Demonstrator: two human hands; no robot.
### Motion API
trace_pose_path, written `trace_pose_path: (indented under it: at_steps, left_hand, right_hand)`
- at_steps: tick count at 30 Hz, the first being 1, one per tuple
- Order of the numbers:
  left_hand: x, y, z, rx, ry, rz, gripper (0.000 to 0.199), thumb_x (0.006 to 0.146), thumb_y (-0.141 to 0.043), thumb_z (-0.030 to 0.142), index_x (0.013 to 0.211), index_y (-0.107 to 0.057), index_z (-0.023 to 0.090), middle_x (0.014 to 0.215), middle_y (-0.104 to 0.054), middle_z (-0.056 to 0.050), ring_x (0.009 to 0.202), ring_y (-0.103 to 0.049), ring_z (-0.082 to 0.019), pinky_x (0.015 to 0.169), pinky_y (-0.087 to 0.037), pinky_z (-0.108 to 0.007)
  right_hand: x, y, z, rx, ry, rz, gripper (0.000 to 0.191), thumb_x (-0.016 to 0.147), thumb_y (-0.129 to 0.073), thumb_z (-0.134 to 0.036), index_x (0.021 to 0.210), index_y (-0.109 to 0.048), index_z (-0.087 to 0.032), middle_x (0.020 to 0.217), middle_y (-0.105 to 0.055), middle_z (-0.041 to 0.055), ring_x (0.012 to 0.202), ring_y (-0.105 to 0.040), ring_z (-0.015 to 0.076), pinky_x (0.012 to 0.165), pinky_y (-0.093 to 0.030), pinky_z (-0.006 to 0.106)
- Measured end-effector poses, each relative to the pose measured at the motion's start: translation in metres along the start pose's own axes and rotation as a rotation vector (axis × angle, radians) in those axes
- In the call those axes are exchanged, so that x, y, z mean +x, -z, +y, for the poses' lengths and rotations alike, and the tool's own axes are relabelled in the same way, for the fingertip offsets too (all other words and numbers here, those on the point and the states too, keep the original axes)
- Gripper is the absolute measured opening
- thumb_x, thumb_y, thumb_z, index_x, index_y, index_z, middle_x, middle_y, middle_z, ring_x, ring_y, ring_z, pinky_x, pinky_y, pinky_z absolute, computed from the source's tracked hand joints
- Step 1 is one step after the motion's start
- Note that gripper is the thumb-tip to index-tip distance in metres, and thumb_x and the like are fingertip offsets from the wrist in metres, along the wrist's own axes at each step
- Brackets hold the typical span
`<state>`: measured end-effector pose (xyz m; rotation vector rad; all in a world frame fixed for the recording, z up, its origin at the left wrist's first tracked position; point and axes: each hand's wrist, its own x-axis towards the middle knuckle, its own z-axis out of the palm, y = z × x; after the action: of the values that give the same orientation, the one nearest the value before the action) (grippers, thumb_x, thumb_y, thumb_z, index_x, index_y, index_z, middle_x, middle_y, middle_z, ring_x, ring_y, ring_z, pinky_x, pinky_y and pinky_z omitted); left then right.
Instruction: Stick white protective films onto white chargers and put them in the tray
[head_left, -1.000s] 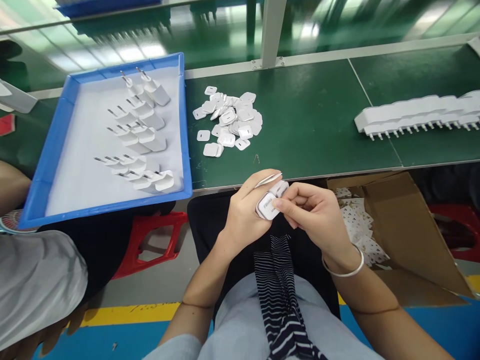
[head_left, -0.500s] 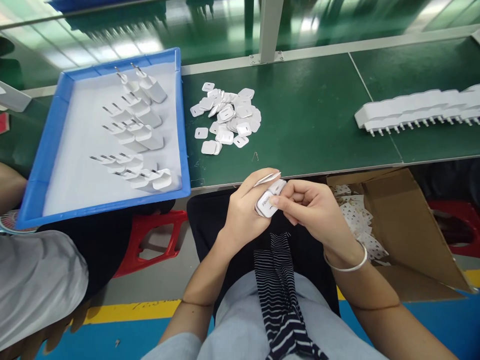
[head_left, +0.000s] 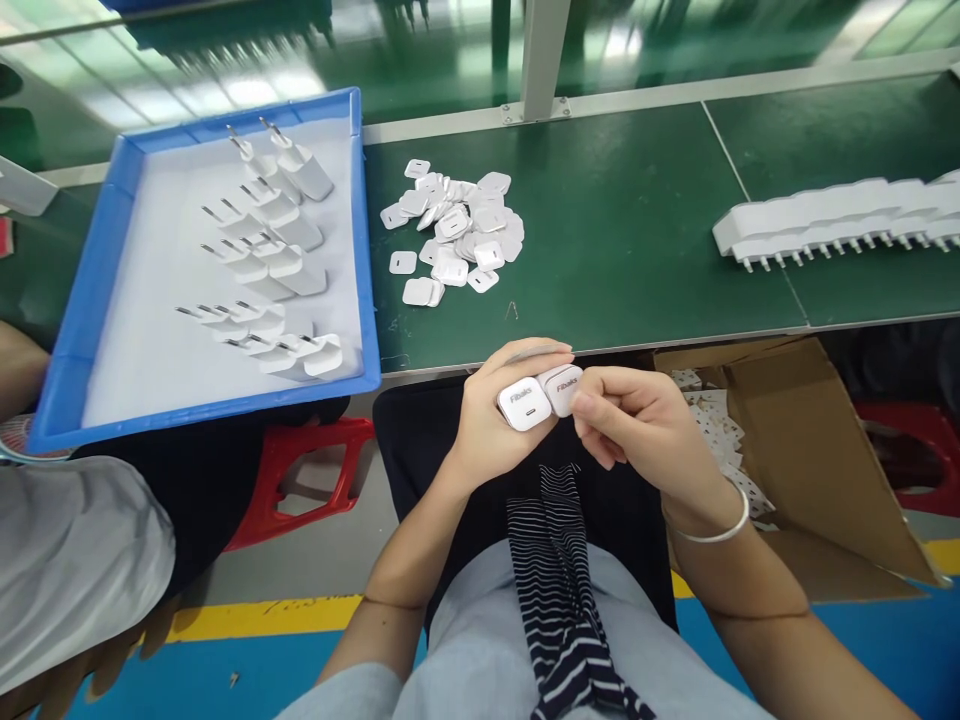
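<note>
Two white plug chargers (head_left: 525, 404) lie side by side in my left hand (head_left: 487, 430), which is closed around them. Their square end faces point up at me and carry dark lettering, and the left one shows a small oval port. A thin pale piece (head_left: 538, 352) lies along the upper fingers of that hand. My right hand (head_left: 637, 425) is closed in a pinch, its thumb and finger at the right edge of the second charger's face. The charger bodies are mostly hidden by my left hand.
A heap of white square covers (head_left: 469, 235) lies on the green bench (head_left: 615, 230). Left of it, a blue tray (head_left: 367, 300) holds rows of chargers, prongs up. Joined white chargers (head_left: 832, 220) line the right side. Below stands a cardboard box (head_left: 825, 450); another person sits at left.
My right thumb has moved off the left charger's face to the right charger's edge. The two faces have turned up toward me, and their lettering now shows.
</note>
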<state>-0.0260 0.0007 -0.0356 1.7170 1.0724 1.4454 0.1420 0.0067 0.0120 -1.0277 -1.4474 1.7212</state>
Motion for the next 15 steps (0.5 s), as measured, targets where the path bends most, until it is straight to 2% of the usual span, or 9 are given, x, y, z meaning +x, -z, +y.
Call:
trace_pose_path:
  at_steps: [5, 11, 15]
  left_hand:
    - [0.003, 0.002, 0.0, -0.087, -0.04, -0.02, 0.034, 0.08, -0.081, 0.019, 0.113, -0.075, 0.024, 0.117, -0.075, -0.009, 0.11, -0.071, -0.023, 0.097, -0.06, -0.04]
    - [-0.005, 0.0, -0.002, 0.083, -0.104, -0.019, 0.035, 0.087, -0.07, 0.013, 0.122, -0.07, 0.018, 0.123, -0.072, -0.012, 0.114, -0.07, -0.022, 0.097, -0.061, -0.037]
    - [-0.011, -0.002, -0.007, 0.172, -0.1, -0.007, 0.034, 0.087, -0.067, 0.01, 0.12, -0.07, 0.017, 0.122, -0.072, -0.012, 0.112, -0.07, -0.021, 0.096, -0.061, -0.036]
  right_hand:
    - [-0.004, -0.002, 0.001, 0.121, 0.032, -0.008, 0.041, 0.098, -0.062, -0.039, 0.063, -0.055, -0.019, 0.042, -0.05, -0.0055, 0.036, -0.034, 0.0053, 0.038, -0.02, 0.022]
    - [0.001, -0.014, 0.001, -0.228, 0.02, 0.183, 0.051, 0.082, -0.08, -0.032, 0.05, -0.043, -0.017, 0.046, -0.035, -0.0075, 0.045, -0.027, 0.0041, 0.044, -0.019, 0.024]
    - [0.008, -0.014, 0.01, -0.265, -0.001, 0.191, 0.052, 0.081, -0.081, -0.034, 0.052, -0.042, -0.017, 0.049, -0.034, -0.0074, 0.049, -0.027, 0.0046, 0.045, -0.019, 0.024]
